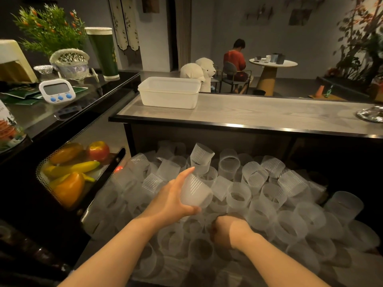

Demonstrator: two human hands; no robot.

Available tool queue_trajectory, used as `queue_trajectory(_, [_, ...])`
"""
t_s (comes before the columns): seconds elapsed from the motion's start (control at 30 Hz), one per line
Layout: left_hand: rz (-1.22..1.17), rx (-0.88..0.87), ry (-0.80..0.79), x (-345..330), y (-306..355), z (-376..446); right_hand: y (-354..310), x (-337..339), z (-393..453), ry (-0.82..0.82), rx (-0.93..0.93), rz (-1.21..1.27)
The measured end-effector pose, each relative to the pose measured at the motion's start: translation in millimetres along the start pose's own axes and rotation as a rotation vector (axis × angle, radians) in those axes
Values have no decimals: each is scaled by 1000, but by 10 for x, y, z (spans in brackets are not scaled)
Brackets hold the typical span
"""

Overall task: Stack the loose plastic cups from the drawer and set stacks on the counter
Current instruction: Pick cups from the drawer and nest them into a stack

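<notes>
An open drawer (99, 216) below the counter is full of several loose frosted, ribbed plastic cups (255, 179), lying at all angles. My left hand (170, 199) grips one frosted cup (195, 192) above the pile, thumb under it and fingers over its top. My right hand (228, 230) reaches down into the cups just below and right of it; its fingers are curled into the pile and hidden, so what they hold cannot be seen. The pale wood-grain counter (259, 114) runs across behind the drawer.
A translucent lidded box (169, 93) stands on the counter's left end, a silvery dish (372, 114) at its right edge. A mesh tray of fruit (70, 175) sits left of the drawer. On the black side counter (87, 100) stands a white timer (56, 91). A person sits at a far table.
</notes>
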State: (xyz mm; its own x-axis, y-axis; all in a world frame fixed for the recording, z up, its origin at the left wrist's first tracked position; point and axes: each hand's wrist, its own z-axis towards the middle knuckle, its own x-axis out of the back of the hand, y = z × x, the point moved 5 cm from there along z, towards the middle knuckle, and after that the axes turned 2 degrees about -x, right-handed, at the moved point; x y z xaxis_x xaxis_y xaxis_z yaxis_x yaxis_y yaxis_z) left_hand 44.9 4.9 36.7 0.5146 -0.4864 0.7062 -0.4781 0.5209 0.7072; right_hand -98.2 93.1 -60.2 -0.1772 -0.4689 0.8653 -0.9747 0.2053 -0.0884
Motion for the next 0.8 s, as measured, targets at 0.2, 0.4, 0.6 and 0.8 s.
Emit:
queue_trajectory(0.2, [7,3,-6,-31,12,-2,65,-61,-62,37,-51,-135])
queue_trajectory(0.4, [27,-1,-18,-26,16,-21,400,256,-229,339,-178,301])
queue_trajectory(0.6, [36,3,-23,-30,47,-2,625,796,-677,705,-164,745])
queue_trajectory(0.8, [-21,-41,-46,-126,64,33,564,1122,-867,869,-26,1168])
